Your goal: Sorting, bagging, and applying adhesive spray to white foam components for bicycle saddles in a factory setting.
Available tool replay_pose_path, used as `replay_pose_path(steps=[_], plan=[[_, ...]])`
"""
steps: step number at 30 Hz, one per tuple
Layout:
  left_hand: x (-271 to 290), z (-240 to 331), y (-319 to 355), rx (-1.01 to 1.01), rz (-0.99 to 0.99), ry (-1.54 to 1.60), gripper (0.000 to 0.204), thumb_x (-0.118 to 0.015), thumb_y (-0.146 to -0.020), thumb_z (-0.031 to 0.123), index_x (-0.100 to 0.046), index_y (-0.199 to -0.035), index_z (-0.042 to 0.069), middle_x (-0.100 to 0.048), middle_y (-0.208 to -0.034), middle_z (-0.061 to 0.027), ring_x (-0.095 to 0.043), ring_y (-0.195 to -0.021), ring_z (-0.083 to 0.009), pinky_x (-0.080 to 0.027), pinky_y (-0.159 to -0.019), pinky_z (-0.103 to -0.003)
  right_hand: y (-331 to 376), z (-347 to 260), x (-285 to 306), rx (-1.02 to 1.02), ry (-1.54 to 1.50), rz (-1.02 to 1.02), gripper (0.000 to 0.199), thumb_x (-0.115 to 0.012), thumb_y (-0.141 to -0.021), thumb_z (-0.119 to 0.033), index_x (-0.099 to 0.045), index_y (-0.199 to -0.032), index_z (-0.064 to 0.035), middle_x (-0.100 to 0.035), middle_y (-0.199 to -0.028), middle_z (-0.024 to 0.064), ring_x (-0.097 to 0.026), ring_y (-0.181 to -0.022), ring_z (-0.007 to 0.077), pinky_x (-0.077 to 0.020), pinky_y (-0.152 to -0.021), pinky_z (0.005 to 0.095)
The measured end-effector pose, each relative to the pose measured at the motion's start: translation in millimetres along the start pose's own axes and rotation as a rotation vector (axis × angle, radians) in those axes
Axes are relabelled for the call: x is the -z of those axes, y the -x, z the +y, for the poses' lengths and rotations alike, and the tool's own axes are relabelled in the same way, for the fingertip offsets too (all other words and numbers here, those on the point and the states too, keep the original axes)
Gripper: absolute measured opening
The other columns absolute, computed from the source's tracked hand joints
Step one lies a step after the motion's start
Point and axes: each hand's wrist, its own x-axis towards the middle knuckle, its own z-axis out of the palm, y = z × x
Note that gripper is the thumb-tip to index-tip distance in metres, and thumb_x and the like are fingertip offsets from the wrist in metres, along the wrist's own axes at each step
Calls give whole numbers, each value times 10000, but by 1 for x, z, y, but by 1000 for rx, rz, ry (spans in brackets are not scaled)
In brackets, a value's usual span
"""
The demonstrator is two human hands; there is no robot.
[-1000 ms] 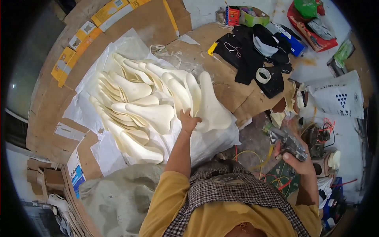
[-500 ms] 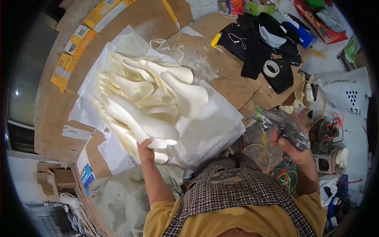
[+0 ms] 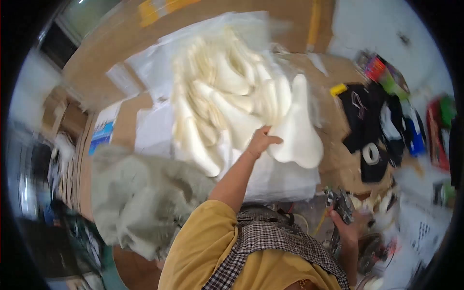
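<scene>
My left hand point(image 3: 263, 142) reaches over the pile with thumb and forefinger spread. It is at the lower left edge of a cream, foot-shaped piece point(image 3: 300, 137) like a large insole, and does not appear to grip it. That piece lies at the pile's right side. Several more cream pieces point(image 3: 232, 113) overlap to its left on a white plastic sheet point(image 3: 285, 181). At the lower right, my right hand point(image 3: 345, 227) is closed round a grey handheld tool point(image 3: 343, 207) with a greenish end. Motion blurs the picture, so the tool's kind is unclear.
Black cloth point(image 3: 360, 118) and a roll of white tape point(image 3: 370, 154) lie on cardboard point(image 3: 333, 159) at the right. A grey-green sack point(image 3: 140, 198) is at the lower left. White bags point(image 3: 420, 227) and wires crowd the lower right. Taped cardboard point(image 3: 232, 14) stands behind.
The view has swung left. My left hand has gone from gripping a cream piece at the pile's near edge to spread fingers beside a piece on the pile's right. My right hand still holds the tool.
</scene>
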Motion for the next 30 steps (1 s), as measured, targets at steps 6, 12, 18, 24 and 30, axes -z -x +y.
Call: replay_pose_path(steps=[6,12,18,24,30], plan=[[24,73,192,-211,442,536,555,-727,-619,60,-529,-1128,-40,-614,-992,-109,-577,-904,-202,-450,-826,-310,-7,-14,19,24,64,-304,422,-642,-797,-51,-463,-1173,13,-577,-860,55,-567,-777,138,-492,-728,292],[143,100,440,-914,1103,660,547,-617,-768,271,-410,-1231,65,-482,-1222,-120,-446,-1145,-288,-364,-943,-526,-49,-30,-70,208,169,-756,471,-640,-792,-101,-449,-1209,11,-552,-837,39,-551,-766,127,-470,-713,273],[216,-10,579,-730,1603,795,888,-608,-772,479,-78,-1438,226,7,-1496,-85,-50,-1341,-412,-185,-1038,-567,-47,-43,-152,212,205,-889,514,-611,-794,-103,-423,-1258,14,-562,-874,23,-533,-814,105,-456,-742,250],[257,-26,478,-548,1344,661,543,-598,-831,233,-374,-1302,84,-391,-1329,-121,-407,-1191,-350,-360,-990,-446,-24,-68,-162,211,169,-757,523,-625,-803,-43,-406,-1275,6,-577,-909,32,-529,-834,88,-445,-760,236],[234,27,238,-459,647,19,317,-550,-807,56,-556,-1115,-16,-594,-1074,-118,-558,-1008,-234,-430,-893,-346,-6,-47,-139,72,282,-607,517,-629,-810,-60,-415,-1276,3,-575,-902,7,-516,-805,56,-428,-730,196]])
